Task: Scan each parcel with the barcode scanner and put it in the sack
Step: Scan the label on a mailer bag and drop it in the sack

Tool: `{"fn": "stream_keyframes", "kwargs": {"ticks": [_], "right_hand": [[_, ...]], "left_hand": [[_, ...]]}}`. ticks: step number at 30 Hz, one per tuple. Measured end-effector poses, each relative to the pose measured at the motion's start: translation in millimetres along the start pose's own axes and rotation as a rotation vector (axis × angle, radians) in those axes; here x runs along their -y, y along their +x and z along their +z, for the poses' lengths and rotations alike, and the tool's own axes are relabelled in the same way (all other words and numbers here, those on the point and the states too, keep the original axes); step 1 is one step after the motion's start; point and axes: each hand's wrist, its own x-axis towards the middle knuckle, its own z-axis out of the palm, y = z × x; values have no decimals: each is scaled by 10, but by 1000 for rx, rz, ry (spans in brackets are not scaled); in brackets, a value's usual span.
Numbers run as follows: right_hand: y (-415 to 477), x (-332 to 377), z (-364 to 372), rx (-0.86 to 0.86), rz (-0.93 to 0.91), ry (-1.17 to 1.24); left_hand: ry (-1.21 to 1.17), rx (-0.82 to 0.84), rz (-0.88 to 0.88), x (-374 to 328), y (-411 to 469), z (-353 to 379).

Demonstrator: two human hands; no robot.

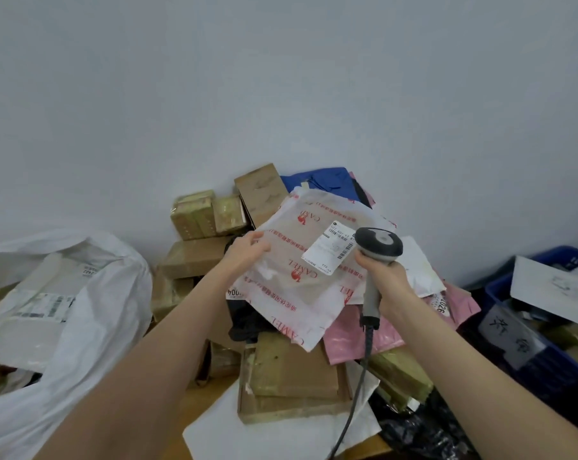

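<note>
Pale wall (281, 78) is backing a heap of boxes (291, 370). Thumb and fingers of the left hand (246, 250) are pinching the left edge of a white parcel (297, 277), holding it tilted over the heap, its long axis slanting away from the person. The right hand (385, 277) is gripping the handle of the scanner (379, 245), which is standing nearly upright with its head pointing at the label (329, 250). At the left, the sack (108, 293) is lying open.
</note>
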Motion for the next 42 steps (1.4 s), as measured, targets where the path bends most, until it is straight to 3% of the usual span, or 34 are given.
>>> {"fn": "stream_keyframes", "kwargs": {"ticks": [8,15,22,26,32,37,42], "right_hand": [[48,-47,52,63,81,-22],[-128,-71,-24,154,-12,-24],[-444,55,-19,357,-106,-149],[-580,47,45,360,-75,-153],[-767,-19,180,185,-140,-219],[-1054,-99,309,335,-134,-235],[-1260,-250,463,358,-159,-227]], "left_hand": [[78,128,-12,10,268,94],[-348,322,-104,109,35,-262],[-345,162,-119,76,-309,-502],[-390,123,-160,121,-547,-591],[-551,-167,-213,433,-937,-614],[-686,-280,-174,585,-1147,-582],[-742,-315,-163,608,-1251,-529]]}}
